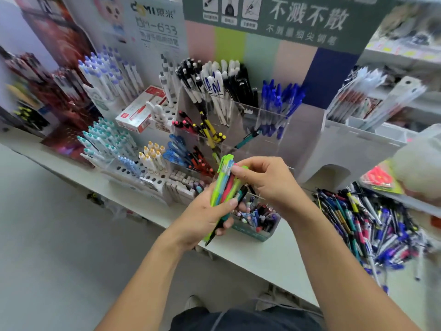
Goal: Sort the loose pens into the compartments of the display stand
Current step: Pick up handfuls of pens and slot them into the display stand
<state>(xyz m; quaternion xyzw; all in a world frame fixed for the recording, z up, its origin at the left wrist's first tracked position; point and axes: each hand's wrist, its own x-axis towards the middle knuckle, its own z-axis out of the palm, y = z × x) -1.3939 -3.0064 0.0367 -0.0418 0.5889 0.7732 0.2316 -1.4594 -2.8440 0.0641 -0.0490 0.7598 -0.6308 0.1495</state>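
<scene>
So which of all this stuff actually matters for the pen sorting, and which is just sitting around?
Part of the job:
- bunch of pens, gripped by the left hand
- right hand, pinching the bunch's top
- heap of loose pens
- clear display stand

Just lying about:
- red-and-white box
- green sign
- small teal box of pens

Left hand (202,211) fingers curled in a grip, right hand (267,180) fingers pinching
</scene>
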